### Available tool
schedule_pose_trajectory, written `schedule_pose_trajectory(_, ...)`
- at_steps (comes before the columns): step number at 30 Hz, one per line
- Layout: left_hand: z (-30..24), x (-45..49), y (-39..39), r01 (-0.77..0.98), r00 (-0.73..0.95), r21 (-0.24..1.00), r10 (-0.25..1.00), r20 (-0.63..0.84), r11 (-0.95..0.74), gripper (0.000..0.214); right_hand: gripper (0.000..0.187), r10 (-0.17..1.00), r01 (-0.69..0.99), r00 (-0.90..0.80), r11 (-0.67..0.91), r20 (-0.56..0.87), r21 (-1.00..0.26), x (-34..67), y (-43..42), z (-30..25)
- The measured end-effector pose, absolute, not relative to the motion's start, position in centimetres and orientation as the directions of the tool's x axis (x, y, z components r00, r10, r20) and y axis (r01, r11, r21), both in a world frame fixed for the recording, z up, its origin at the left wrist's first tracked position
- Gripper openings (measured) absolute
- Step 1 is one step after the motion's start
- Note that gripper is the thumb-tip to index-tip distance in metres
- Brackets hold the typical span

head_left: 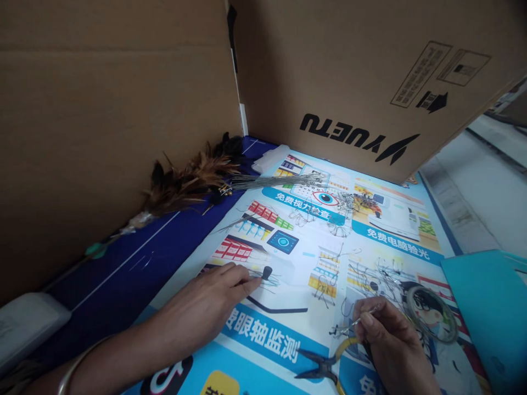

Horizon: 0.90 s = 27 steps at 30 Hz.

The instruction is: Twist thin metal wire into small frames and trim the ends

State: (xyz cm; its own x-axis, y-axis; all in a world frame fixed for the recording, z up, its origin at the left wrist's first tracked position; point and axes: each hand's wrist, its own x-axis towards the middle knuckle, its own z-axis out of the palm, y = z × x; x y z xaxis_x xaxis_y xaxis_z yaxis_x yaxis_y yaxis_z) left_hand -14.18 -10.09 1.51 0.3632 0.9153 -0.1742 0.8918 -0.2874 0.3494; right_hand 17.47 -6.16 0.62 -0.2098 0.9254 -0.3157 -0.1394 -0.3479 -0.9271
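Note:
My left hand (209, 307) lies low on the printed poster (288, 340), fingers stretched toward a small black bead with thin wires (267, 272), fingertips at or touching it. My right hand (389, 340) is closed in a pinch on a thin metal wire piece (349, 327) near the lower right. Yellow-handled pliers (325, 363) lie on the poster just left of my right hand. Several bent wire clasps (325, 285) are scattered between the hands and farther back.
Brown feathers (185, 184) and a bundle of straight wires (275, 181) lie at the back left. Cardboard boxes (349, 82) wall the back and left. A tape roll (432, 312) and a teal tray (489, 312) sit at the right. A white pad (24, 323) is at the left edge.

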Motion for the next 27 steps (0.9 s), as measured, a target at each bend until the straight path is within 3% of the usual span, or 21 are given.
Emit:
schedule_pose_trajectory(14,1.98,-14.29,-10.25,0.881,0.359,0.387,0.918,-0.168,-0.274,0.053,0.010,0.926,-0.131,-0.205,-0.348,-0.318,-0.928,17.56,-6.22,0.72)
schedule_pose_trajectory(27,1.64,-14.82,-9.58,0.803,0.336,0.537,0.941,-0.049,-0.259,0.046,0.010,0.926,-0.132,-0.210,-0.345,-0.314,-0.929,17.50,-6.28,0.53)
